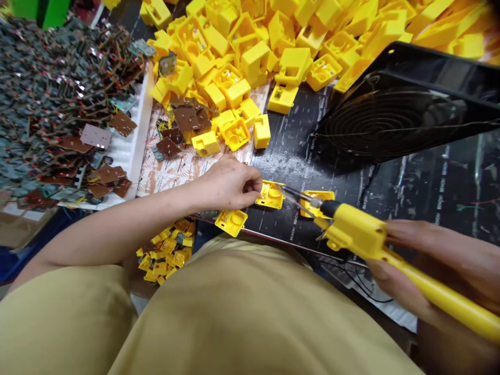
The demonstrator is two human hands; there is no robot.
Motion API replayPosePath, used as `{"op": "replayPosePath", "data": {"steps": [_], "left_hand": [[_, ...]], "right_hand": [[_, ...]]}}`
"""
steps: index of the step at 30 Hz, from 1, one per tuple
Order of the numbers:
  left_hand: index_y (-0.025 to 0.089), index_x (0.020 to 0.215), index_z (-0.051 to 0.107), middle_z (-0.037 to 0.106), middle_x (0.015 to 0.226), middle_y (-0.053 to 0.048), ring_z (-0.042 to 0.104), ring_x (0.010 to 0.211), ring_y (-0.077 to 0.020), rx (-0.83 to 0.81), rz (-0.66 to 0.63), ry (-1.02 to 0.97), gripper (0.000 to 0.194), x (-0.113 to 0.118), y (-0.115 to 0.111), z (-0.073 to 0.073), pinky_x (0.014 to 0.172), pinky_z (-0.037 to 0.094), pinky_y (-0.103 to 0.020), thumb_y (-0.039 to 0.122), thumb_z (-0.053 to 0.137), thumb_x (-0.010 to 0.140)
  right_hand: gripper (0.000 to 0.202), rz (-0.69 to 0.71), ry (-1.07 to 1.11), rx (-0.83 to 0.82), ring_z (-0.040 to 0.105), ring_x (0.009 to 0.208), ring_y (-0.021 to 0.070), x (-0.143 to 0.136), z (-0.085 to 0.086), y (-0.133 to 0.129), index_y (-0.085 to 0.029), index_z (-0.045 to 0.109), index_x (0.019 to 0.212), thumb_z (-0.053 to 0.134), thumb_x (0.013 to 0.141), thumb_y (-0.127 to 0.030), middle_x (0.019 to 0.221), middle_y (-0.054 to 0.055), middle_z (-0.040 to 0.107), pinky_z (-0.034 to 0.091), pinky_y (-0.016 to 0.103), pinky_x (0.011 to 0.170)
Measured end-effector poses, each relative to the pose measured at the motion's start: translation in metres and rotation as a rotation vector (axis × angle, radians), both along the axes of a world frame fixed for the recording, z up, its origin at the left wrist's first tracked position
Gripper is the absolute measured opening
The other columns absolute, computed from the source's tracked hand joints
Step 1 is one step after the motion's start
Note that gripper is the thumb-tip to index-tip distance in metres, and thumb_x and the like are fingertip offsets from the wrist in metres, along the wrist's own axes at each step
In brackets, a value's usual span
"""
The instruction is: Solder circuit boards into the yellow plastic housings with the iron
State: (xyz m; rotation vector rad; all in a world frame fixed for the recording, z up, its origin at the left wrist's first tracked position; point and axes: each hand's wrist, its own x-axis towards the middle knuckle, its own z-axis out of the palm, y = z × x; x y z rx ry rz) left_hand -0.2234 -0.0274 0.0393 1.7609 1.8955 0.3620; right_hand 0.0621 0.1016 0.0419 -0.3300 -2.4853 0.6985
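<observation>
My right hand (422, 271) is closed round the yellow handle of a soldering tool (357, 232), whose metal tip points left to an open yellow housing (272, 195). At the left edge of that housing my left hand (234, 182) has its thumb and forefinger pinched together; whatever is between them is too small to make out. A second yellow piece (232, 222) with a round grille lies at the table edge below my left hand. Another yellow housing (317, 202) rests to the right, partly behind the tool's tip.
A black fan (363, 122) stands at the right. Yellow housings (253, 62) are heaped at the back. A white tray (144, 130) on the left bears many circuit boards. More yellow parts (167, 255) lie below the table edge.
</observation>
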Motion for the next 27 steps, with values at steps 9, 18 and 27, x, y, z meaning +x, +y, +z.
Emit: {"op": "replayPosePath", "data": {"steps": [9, 18, 27], "left_hand": [[0.018, 0.067, 0.068, 0.064, 0.057, 0.005, 0.053, 0.055, -0.0101, -0.094, 0.013, 0.095, 0.011, 0.006, 0.005, 0.006, 0.086, 0.042, -0.034, 0.016, 0.058, 0.07], [0.019, 0.066, 0.068, 0.066, 0.06, 0.003, 0.056, 0.059, -0.0122, -0.118, -0.006, 0.141, 0.011, 0.009, 0.01, 0.005, 0.083, 0.043, -0.034, 0.018, 0.058, 0.068], [0.018, 0.069, 0.07, 0.067, 0.062, 0.001, 0.061, 0.063, -0.0148, -0.216, 0.006, 0.181, 0.011, 0.013, 0.015, 0.012, 0.077, 0.044, -0.031, 0.019, 0.059, 0.07]], "right_hand": [[0.004, 0.232, -0.049, 0.083, 0.072, 0.078, 0.0143, -0.011, 0.0, -0.003, -0.027, 0.063, 0.096, 0.063, 0.093, -0.029, 0.083, 0.001, 0.072, 0.063, 0.027, 0.076], [0.005, 0.479, -0.006, 0.302, 0.071, 0.075, 0.0115, -0.033, 0.025, 0.006, -0.023, 0.062, 0.095, 0.066, 0.092, -0.025, 0.081, 0.0, 0.074, 0.063, 0.025, 0.077], [0.016, 0.4, -0.021, 0.23, 0.067, 0.08, 0.0094, -0.023, 0.021, 0.007, -0.019, 0.06, 0.097, 0.071, 0.087, -0.018, 0.086, 0.0, 0.072, 0.06, 0.027, 0.08]]}}
